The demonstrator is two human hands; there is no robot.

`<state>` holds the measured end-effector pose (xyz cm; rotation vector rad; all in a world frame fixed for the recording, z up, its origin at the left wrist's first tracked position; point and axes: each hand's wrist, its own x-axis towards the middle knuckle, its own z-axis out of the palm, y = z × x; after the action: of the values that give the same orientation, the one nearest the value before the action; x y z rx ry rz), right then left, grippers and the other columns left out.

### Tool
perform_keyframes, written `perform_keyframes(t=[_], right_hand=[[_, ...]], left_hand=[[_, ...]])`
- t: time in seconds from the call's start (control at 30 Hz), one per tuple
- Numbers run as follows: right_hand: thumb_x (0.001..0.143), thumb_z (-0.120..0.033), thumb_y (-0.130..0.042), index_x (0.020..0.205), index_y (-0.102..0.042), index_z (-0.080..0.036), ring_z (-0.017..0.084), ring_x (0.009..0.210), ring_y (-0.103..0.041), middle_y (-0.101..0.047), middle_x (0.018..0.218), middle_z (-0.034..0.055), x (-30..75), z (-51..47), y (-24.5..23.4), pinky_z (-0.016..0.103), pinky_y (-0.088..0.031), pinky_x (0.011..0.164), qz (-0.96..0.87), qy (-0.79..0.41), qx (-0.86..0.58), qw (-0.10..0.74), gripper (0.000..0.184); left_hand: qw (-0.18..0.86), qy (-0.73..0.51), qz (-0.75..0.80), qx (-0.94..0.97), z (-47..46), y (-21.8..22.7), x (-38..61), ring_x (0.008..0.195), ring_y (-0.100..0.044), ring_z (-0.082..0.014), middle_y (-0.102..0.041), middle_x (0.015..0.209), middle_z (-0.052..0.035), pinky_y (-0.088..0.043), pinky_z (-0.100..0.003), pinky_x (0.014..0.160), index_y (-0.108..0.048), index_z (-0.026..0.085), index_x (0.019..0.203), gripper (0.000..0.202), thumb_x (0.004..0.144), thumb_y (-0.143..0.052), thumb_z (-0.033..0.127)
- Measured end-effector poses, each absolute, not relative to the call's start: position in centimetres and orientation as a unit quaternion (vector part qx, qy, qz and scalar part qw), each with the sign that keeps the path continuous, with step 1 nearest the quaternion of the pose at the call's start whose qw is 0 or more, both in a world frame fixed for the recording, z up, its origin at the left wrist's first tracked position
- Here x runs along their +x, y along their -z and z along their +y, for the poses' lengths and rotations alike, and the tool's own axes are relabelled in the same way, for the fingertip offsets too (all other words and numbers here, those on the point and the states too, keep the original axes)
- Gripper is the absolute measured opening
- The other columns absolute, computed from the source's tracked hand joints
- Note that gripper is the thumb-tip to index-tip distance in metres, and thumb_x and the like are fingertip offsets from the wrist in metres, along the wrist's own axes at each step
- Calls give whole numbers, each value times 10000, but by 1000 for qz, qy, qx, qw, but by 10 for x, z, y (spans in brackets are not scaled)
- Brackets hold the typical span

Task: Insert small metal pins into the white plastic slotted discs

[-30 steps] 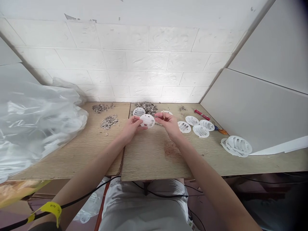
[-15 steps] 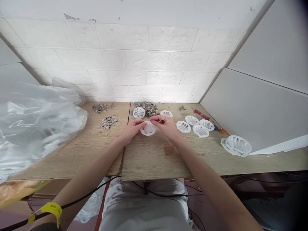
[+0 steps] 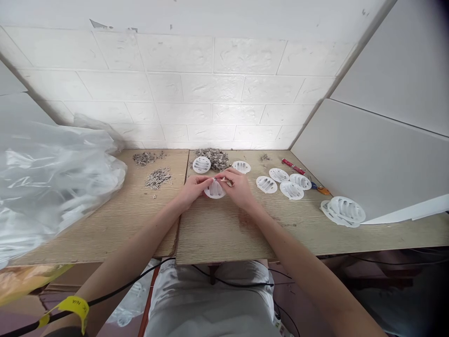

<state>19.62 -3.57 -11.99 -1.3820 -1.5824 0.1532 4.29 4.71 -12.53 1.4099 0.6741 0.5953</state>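
A wide wooden counter (image 3: 224, 238), with both a left hand (image 3: 192, 189) and a right hand (image 3: 237, 186) on one white disc (image 3: 215, 190).
Clear plastic (image 3: 52, 187) covers the counter's left end; midway between front and back edges, the left hand pinches the disc's left rim, the right hand's fingertips (image 3: 220, 176) its top, around something too small to tell; small grey pieces (image 3: 218, 160) heap by the back edge.
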Motion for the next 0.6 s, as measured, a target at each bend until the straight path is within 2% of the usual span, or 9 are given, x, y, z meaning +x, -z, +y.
perform_keyframes(t=[0.23,0.43,0.6], right_hand=[[872,-179,-565,888,-720,-193,166,778,-583,-625,869,64,198,-34,124,290,-472,648,-660,-80,-574,477,157],[873,-178,-546,894,-710,-191,172,795,-575,-610,883,67,196,-34,124,297,-464,657,-658,-78,-567,490,166],[851,-191,-569,880,-707,-186,160,754,-577,-637,885,60,197,-34,120,293,-457,644,-622,-120,-583,508,142]], left_hand=[[684,-254,290,619,46,124,43,744,-608,-165,-710,847,-77,-487,-290,686,-755,136,908,464,664,-755,531],[677,-257,294,624,48,125,43,764,-608,-168,-710,860,-82,-482,-293,709,-757,136,917,481,656,-757,539],[676,-257,298,623,49,128,44,746,-610,-163,-710,855,-82,-482,-295,706,-760,138,898,443,654,-759,507]])
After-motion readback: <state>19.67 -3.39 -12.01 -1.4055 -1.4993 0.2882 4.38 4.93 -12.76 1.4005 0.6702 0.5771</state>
